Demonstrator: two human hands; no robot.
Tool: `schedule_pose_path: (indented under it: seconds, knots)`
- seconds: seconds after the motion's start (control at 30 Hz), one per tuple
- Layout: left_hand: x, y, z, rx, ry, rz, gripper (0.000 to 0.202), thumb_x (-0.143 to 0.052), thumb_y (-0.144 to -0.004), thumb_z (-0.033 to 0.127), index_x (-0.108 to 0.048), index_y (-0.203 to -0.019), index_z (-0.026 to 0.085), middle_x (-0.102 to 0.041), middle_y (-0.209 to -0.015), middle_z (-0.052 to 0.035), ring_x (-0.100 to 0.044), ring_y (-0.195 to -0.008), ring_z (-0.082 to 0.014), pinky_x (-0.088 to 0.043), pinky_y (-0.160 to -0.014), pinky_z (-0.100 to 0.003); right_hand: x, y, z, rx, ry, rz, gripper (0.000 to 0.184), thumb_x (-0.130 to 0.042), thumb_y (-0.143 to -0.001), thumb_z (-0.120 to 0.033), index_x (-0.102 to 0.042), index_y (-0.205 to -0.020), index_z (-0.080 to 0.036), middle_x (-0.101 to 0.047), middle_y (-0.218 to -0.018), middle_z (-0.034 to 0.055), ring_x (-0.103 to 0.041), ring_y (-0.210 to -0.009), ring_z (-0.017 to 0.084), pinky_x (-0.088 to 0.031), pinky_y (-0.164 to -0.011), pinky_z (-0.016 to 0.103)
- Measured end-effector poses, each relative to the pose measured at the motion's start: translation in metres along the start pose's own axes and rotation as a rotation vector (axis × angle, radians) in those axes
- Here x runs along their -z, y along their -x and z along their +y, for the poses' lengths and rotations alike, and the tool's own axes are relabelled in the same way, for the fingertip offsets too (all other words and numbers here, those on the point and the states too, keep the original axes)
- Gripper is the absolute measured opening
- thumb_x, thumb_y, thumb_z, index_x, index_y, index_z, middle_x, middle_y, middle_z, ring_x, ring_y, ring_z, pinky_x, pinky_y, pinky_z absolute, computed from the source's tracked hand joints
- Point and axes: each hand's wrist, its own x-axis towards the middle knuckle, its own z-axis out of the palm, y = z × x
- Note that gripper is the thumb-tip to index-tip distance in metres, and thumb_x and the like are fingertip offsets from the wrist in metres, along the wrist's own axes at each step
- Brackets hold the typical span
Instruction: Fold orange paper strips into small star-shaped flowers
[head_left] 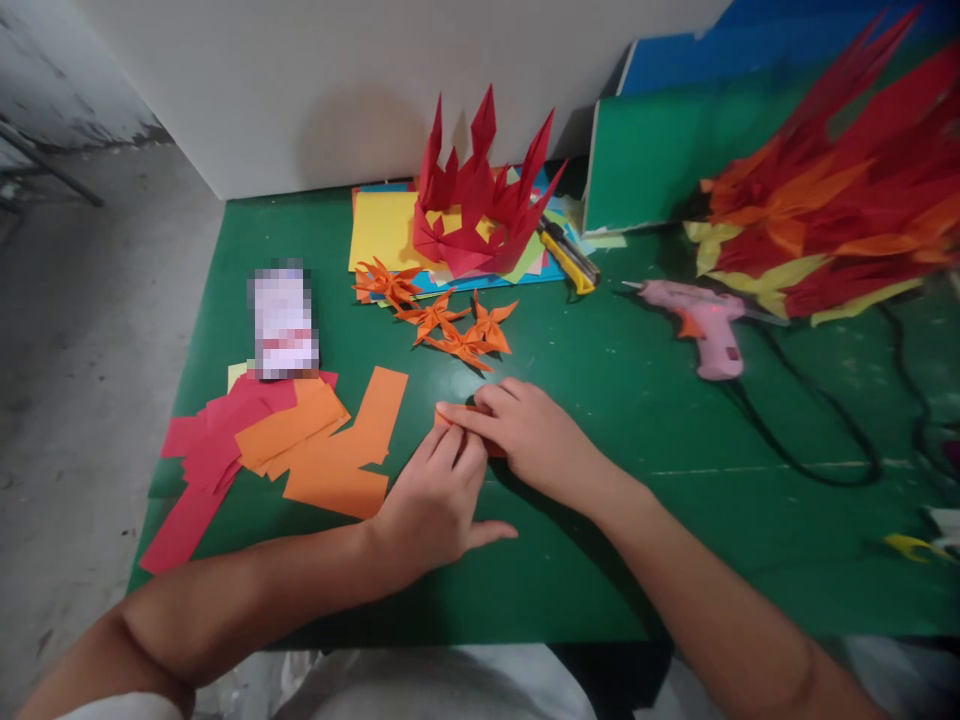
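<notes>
Both hands bear down on a small piece of orange paper on the green tabletop, which my fingers mostly cover. My left hand has its fingers together and bent onto the paper's near left part, thumb sticking out to the right. My right hand reaches its index finger across the paper's far edge, the other fingers curled. Just beyond lie several folded orange paper flowers. Left of my hands are loose orange paper strips and red paper strips.
A red folded-paper crown stands on coloured sheets by a yellow utility knife. A pink glue gun with a trailing black cord lies right. Behind it is a large red-orange paper piece. A blurred-out phone-shaped item lies left.
</notes>
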Motion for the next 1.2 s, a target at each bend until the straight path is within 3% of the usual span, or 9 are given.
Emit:
schedule_pose_path:
  seconds: [0.1, 0.37, 0.57, 0.63, 0.73, 0.8, 0.93, 1.07, 1.2]
  knots:
    - [0.003, 0.000, 0.000, 0.016, -0.008, -0.030, 0.086, -0.051, -0.077, 0.067, -0.049, -0.125, -0.004, -0.057, -0.118, -0.0218, -0.051, -0.112, -0.0339, -0.040, -0.103, -0.045, 0.003, 0.007, 0.010, -0.001, -0.014, 0.020, 0.039, -0.046, -0.085, -0.009, -0.066, -0.114, -0.024, -0.057, -0.082, 0.0061, -0.042, -0.072, 0.017, -0.032, -0.065, 0.030]
    - [0.004, 0.000, -0.002, 0.040, 0.045, -0.041, 0.079, -0.053, -0.079, 0.063, -0.049, -0.125, -0.001, -0.056, -0.118, -0.0173, -0.052, -0.106, -0.0298, -0.042, -0.099, -0.039, 0.020, 0.041, 0.054, -0.027, -0.056, 0.069, 0.043, -0.041, -0.081, -0.002, -0.075, -0.089, -0.027, -0.059, -0.078, 0.0045, -0.050, -0.075, 0.017, -0.036, -0.068, 0.030]
    - [0.001, -0.002, -0.007, 0.039, 0.049, 0.003, 0.054, -0.052, -0.088, 0.043, -0.050, -0.123, 0.002, -0.059, -0.111, -0.0155, -0.055, -0.099, -0.0268, -0.047, -0.089, -0.038, 0.024, 0.042, 0.051, -0.038, -0.012, 0.178, 0.034, -0.043, -0.082, -0.006, -0.072, -0.075, -0.022, -0.061, -0.078, 0.0053, -0.053, -0.074, 0.018, -0.041, -0.068, 0.033]
    - [-0.001, -0.005, -0.013, 0.027, 0.059, 0.008, 0.042, -0.048, -0.091, 0.035, -0.053, -0.119, 0.005, -0.061, -0.104, -0.0135, -0.056, -0.093, -0.0245, -0.049, -0.082, -0.037, 0.021, 0.037, 0.044, -0.058, -0.056, 0.243, 0.031, -0.043, -0.084, -0.008, -0.072, -0.081, -0.020, -0.063, -0.082, 0.0066, -0.054, -0.076, 0.018, -0.043, -0.070, 0.033]
    - [-0.005, -0.009, -0.022, 0.044, 0.142, 0.011, 0.023, -0.046, -0.092, 0.026, -0.060, -0.104, 0.013, -0.061, -0.098, -0.0092, -0.057, -0.086, -0.0208, -0.050, -0.079, -0.036, 0.014, 0.029, 0.032, -0.053, -0.133, 0.182, 0.026, -0.048, -0.089, -0.019, -0.066, -0.107, -0.019, -0.064, -0.094, 0.0084, -0.056, -0.086, 0.020, -0.046, -0.076, 0.035]
    - [-0.006, -0.010, -0.025, 0.086, 0.236, 0.084, 0.018, -0.049, -0.091, 0.025, -0.061, -0.099, 0.015, -0.060, -0.103, -0.0096, -0.055, -0.095, -0.0221, -0.049, -0.086, -0.039, 0.009, 0.025, 0.026, -0.045, -0.162, 0.120, 0.030, -0.053, -0.089, -0.027, -0.061, -0.117, -0.019, -0.064, -0.099, 0.0093, -0.057, -0.089, 0.021, -0.047, -0.079, 0.037]
    - [-0.007, -0.008, -0.026, 0.204, 0.391, 0.212, 0.012, -0.051, -0.087, 0.017, -0.061, -0.092, 0.020, -0.051, -0.119, -0.0098, -0.045, -0.116, -0.0267, -0.041, -0.099, -0.048, 0.004, 0.022, 0.020, -0.059, -0.248, 0.096, 0.040, -0.052, -0.089, -0.025, -0.050, -0.129, -0.022, -0.064, -0.110, 0.0097, -0.058, -0.098, 0.022, -0.048, -0.084, 0.038]
    - [-0.006, -0.006, -0.027, 0.328, 0.541, 0.248, 0.020, -0.054, -0.083, 0.013, -0.055, -0.101, 0.021, -0.042, -0.129, -0.0119, -0.039, -0.126, -0.0296, -0.038, -0.102, -0.052, 0.004, 0.022, 0.016, -0.078, -0.368, 0.120, 0.033, -0.052, -0.088, -0.020, -0.054, -0.120, -0.024, -0.067, -0.105, 0.0072, -0.061, -0.093, 0.020, -0.048, -0.081, 0.035]
    - [-0.009, -0.007, -0.031, 0.362, 0.831, 0.339, 0.017, -0.057, -0.083, 0.017, -0.054, -0.099, 0.022, -0.038, -0.129, -0.0116, -0.048, -0.119, -0.0247, -0.048, -0.095, -0.043, 0.001, 0.023, 0.012, -0.128, -0.562, 0.214, 0.022, -0.050, -0.088, -0.015, -0.057, -0.106, -0.025, -0.065, -0.095, 0.0041, -0.062, -0.085, 0.016, -0.049, -0.075, 0.029]
